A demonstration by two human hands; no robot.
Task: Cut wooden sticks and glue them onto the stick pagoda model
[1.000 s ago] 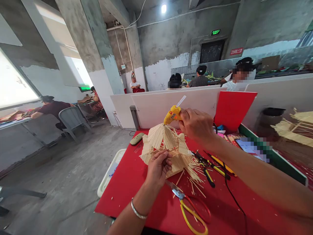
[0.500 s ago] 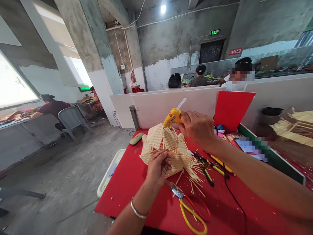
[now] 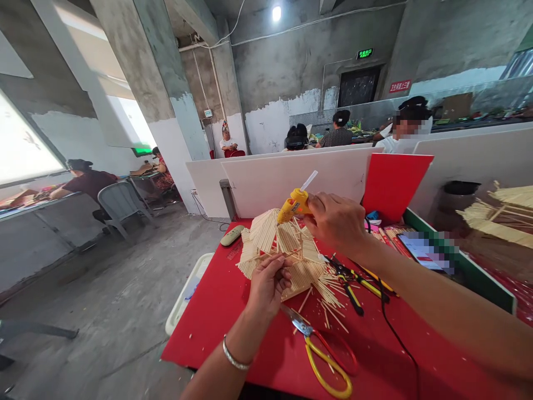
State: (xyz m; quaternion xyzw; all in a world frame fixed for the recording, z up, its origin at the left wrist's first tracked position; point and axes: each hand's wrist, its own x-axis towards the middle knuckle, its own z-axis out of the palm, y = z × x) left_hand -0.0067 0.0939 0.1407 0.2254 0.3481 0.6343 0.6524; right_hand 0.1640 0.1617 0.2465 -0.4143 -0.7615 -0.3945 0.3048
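A small roofed house model (image 3: 262, 232) made of thin pale wooden sticks stands on the red tabletop (image 3: 225, 328). My left hand (image 3: 268, 280) pinches the model near the lower edge of its upper roof; what exactly lies between the fingertips is partly hidden. In my right hand (image 3: 337, 219) is a yellow glue gun (image 3: 293, 204) with a clear glue stick poking out of its back. Its nozzle points down at a ridge of the upper roof, touching it or just above. Loose sticks (image 3: 331, 289) lie to the right of the model.
Scissors (image 3: 308, 330) with red and yellow handles lie in front, pliers (image 3: 352, 286) to the right. A black cord (image 3: 391, 322) trails across the table. A green remote (image 3: 232, 235), a phone (image 3: 420, 250) and white partition boards (image 3: 291, 178) are around. Other people sit beyond.
The glue gun's nozzle has moved slightly down along the roof ridge, with my right hand tilting a little. My left hand stays in place.
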